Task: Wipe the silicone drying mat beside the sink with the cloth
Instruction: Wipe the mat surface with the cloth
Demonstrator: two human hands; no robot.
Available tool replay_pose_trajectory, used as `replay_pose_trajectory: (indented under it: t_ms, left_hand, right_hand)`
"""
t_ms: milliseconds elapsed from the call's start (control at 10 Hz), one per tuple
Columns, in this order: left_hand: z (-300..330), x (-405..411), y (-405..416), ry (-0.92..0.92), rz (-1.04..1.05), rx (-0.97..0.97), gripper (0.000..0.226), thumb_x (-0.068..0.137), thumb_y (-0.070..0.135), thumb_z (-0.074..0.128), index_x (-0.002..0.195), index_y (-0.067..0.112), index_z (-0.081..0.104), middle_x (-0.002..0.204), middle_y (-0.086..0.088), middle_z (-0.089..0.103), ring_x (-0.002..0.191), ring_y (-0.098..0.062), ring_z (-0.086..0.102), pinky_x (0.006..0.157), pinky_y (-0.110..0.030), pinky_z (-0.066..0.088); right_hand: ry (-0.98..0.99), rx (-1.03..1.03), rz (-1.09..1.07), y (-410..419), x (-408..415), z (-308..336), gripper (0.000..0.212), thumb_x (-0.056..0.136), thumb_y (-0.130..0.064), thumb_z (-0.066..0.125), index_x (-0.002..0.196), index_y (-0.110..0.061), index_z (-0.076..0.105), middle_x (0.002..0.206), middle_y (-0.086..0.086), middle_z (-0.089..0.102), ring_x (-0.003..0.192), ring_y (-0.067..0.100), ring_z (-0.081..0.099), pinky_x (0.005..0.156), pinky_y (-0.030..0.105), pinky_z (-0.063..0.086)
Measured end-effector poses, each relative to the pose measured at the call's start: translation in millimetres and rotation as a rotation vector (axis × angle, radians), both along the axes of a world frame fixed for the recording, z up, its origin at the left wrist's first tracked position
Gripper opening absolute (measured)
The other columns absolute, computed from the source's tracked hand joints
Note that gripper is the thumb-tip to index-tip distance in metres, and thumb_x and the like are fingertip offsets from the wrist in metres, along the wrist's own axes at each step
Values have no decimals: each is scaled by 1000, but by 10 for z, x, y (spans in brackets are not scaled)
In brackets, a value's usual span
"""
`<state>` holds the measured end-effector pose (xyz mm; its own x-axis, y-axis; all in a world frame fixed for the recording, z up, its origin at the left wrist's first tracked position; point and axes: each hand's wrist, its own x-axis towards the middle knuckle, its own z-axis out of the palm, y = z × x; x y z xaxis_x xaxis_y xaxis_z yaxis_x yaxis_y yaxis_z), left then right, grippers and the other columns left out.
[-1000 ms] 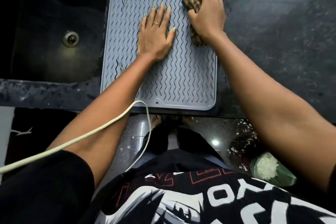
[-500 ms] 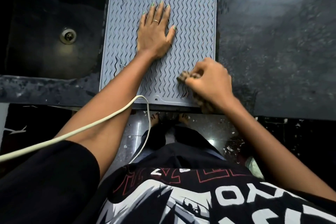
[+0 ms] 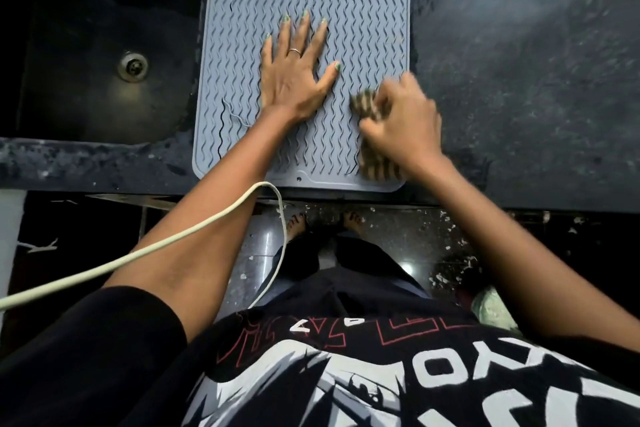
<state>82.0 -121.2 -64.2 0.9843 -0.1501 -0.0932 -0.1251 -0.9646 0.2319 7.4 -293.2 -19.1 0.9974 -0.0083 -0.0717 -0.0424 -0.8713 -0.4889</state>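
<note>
The grey wavy-ribbed silicone drying mat (image 3: 363, 10) lies on the dark speckled table (image 3: 519, 97), just right of the black sink (image 3: 104, 55). The left hand (image 3: 294, 76) presses flat on it, fingers spread; the right hand (image 3: 405, 121), blurred, grips the striped brown cloth (image 3: 375, 163) at its near right corner.

Mat (image 3: 367, 3) is laid on the counter (image 3: 519, 97), just right of the sink (image 3: 104, 55). Left hand (image 3: 294, 76) is pressed flat on the mat's middle. Right hand (image 3: 403, 118) is placed at the mat's near right part, cloth (image 3: 375, 163) held under it on the mat. A cable (image 3: 145, 250) is draped across the left forearm, before the counter.
</note>
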Motion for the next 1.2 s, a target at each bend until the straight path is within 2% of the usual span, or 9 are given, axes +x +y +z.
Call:
replay_pose_trajectory:
  t_ms: [100,300,500,600,700,800,1000,1100,1200]
  left_hand:
    - [-10,-1,14,-2,-3,-6,66,97,58,30,155,31,11,164,0,3,152,-25,0,121,-46,-2]
    - [-29,19,29,-15,-4,-12,66,98,57,29,155,32,11,164,0,3,152,-25,1,121,-45,-2]
    - [9,48,30,-73,63,-83,54,97,53,35,149,35,31,159,6,26,145,-20,22,112,-41,18]
    - [70,212,124,-114,110,-150,47,97,48,39,140,30,45,145,4,43,132,-19,36,99,-37,26]
    - [130,452,203,-155,130,-155,44,97,44,40,136,27,48,139,0,44,127,-21,37,92,-30,24]
    - [169,683,228,-186,155,-171,44,96,40,40,136,25,47,141,1,43,129,-20,36,94,-28,22]
    - [127,1253,215,-70,52,-113,51,97,31,38,148,21,34,157,1,29,146,-23,22,118,-41,14]
    - [26,1401,237,-46,-30,-61,54,99,35,34,152,25,27,161,1,23,149,-22,17,121,-42,9]
    - [-54,1414,261,-81,-27,-87,53,99,37,31,151,28,26,160,2,25,148,-20,19,121,-40,9]
  right_hand:
    - [99,-53,88,-43,-647,66,23,67,-30,64,79,-15,51,88,6,50,70,35,56,62,38,49]
    - [392,81,115,-163,-563,311,15,64,-29,71,75,-24,62,84,-3,63,80,21,60,68,33,48]
    - [144,448,-79,-105,316,761,13,73,-20,71,76,-26,60,75,-9,60,69,5,56,66,23,47]
    - [-13,415,-59,87,807,901,19,77,-30,66,92,-19,62,94,-3,64,88,11,60,79,30,52]
    - [-97,227,-88,244,1230,850,38,84,-47,51,112,-22,58,123,-1,55,117,17,47,102,37,38]
    - [-174,-73,-196,341,1444,631,47,84,-42,46,127,-26,44,137,1,36,127,23,30,104,42,28]
    - [83,-108,19,660,1617,-53,67,94,-42,40,148,-12,15,158,13,7,144,35,1,117,50,4]
    - [-33,-168,31,667,1649,-237,59,96,-29,38,148,-11,18,157,11,16,145,33,8,118,47,8]
    - [-223,128,-43,592,1773,-211,42,92,-6,39,132,-11,50,133,10,55,127,25,44,108,42,35]
